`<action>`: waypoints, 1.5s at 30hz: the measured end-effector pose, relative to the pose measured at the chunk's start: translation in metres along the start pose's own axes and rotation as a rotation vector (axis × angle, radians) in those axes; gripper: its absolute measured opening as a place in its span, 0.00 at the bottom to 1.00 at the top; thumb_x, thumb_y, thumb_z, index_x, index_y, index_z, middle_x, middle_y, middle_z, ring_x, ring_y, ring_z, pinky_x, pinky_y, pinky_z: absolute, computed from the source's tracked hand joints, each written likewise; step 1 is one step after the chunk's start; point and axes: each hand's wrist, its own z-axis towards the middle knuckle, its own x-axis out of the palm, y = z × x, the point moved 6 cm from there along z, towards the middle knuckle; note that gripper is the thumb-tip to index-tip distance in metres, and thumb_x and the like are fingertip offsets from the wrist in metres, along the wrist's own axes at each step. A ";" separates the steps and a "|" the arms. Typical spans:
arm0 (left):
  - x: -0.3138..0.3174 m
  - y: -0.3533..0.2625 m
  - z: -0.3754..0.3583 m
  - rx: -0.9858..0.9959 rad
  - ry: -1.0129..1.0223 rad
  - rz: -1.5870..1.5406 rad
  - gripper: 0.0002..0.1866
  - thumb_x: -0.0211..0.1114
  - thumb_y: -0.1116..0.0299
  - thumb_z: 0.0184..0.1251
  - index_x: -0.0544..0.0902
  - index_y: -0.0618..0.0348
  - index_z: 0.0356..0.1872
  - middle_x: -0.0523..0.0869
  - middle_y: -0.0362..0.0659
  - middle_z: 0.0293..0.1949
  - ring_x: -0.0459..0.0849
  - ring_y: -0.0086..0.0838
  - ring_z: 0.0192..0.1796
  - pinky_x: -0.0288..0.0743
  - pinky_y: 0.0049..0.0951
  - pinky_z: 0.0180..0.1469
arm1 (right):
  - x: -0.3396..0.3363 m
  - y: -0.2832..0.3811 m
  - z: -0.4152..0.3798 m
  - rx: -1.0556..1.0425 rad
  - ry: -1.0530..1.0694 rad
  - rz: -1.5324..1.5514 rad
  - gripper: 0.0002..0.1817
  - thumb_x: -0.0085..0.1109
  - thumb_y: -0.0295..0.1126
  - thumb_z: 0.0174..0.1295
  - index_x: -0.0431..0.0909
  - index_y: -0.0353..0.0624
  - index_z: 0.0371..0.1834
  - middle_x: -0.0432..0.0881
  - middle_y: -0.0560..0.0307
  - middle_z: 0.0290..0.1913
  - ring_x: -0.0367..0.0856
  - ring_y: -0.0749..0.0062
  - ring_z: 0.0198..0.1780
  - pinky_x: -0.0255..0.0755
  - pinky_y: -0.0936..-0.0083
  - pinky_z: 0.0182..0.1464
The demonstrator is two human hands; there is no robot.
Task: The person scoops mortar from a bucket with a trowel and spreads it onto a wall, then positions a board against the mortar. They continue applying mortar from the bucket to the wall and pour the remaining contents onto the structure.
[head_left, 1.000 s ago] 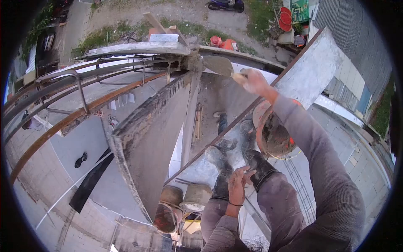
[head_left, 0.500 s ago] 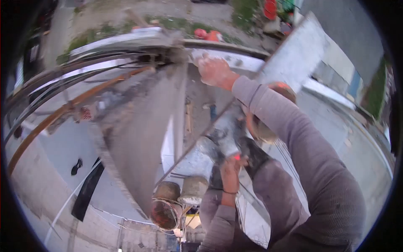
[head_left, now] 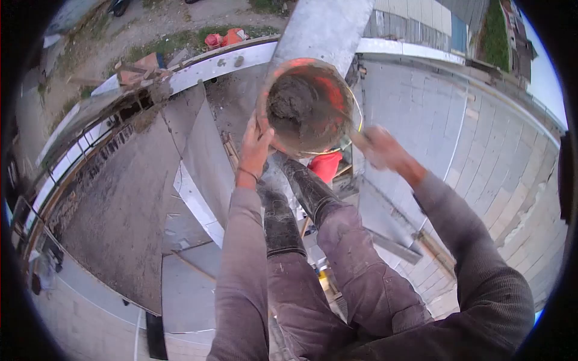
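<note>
An orange bucket [head_left: 341, 90], smeared with grey mortar [head_left: 292, 99], is at the upper middle, its open top facing me. My left hand [head_left: 256, 146] grips its lower left rim. On the right, my right hand [head_left: 383, 147] is closed and blurred around what looks like a tool handle reaching to the bucket's right side; the tool's far end cannot be made out. Beneath the bucket, a long grey board [head_left: 325, 30] runs away from me. My dark boots [head_left: 310, 189] show just below the bucket.
A mortar-covered slab [head_left: 123, 222] lies at the left, near curved rods and a white ledge [head_left: 223, 65]. Something red [head_left: 325, 166] sits under the bucket. Pale block paving [head_left: 494, 162] spreads far below at the right. Red objects [head_left: 232, 37] lie on the ground beyond the ledge.
The view has swung round. My left hand has come up to the bucket's rim; my right hand has left the ledge and is now beside the bucket, which faces me openly.
</note>
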 end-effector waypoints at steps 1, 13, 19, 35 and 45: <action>0.009 -0.002 0.003 -0.172 0.107 0.009 0.33 0.59 0.71 0.75 0.59 0.52 0.78 0.74 0.47 0.65 0.78 0.35 0.64 0.85 0.40 0.57 | 0.012 0.000 0.036 -0.073 -0.105 -0.002 0.16 0.55 0.39 0.67 0.83 0.37 0.40 0.87 0.37 0.39 0.87 0.47 0.43 0.78 0.54 0.44; 0.028 0.018 -0.004 0.176 -0.127 0.488 0.33 0.62 0.77 0.67 0.62 0.70 0.73 0.79 0.55 0.58 0.82 0.42 0.58 0.77 0.41 0.61 | 0.076 0.011 0.023 -0.648 -0.207 -0.510 0.12 0.58 0.32 0.62 0.84 0.40 0.44 0.84 0.50 0.39 0.87 0.58 0.45 0.82 0.64 0.43; 0.079 -0.034 0.017 0.279 -0.008 0.794 0.33 0.60 0.78 0.64 0.69 0.63 0.73 0.83 0.64 0.58 0.85 0.55 0.58 0.78 0.45 0.60 | 0.048 -0.017 0.022 -0.224 -0.418 -0.230 0.20 0.52 0.32 0.67 0.72 0.38 0.61 0.84 0.46 0.44 0.89 0.50 0.43 0.84 0.60 0.43; 0.139 -0.074 0.032 0.369 0.252 1.123 0.29 0.61 0.78 0.65 0.73 0.58 0.70 0.84 0.50 0.44 0.85 0.34 0.45 0.80 0.34 0.51 | 0.089 -0.029 0.051 -0.071 -0.659 0.197 0.19 0.51 0.29 0.66 0.70 0.32 0.59 0.83 0.41 0.47 0.90 0.47 0.44 0.84 0.59 0.45; 0.171 -0.059 0.023 0.416 0.444 1.200 0.36 0.61 0.82 0.62 0.70 0.52 0.75 0.88 0.61 0.52 0.90 0.49 0.53 0.82 0.41 0.57 | 0.159 -0.090 0.054 -0.171 -0.493 0.191 0.17 0.48 0.37 0.74 0.70 0.41 0.60 0.84 0.35 0.50 0.87 0.42 0.48 0.83 0.53 0.45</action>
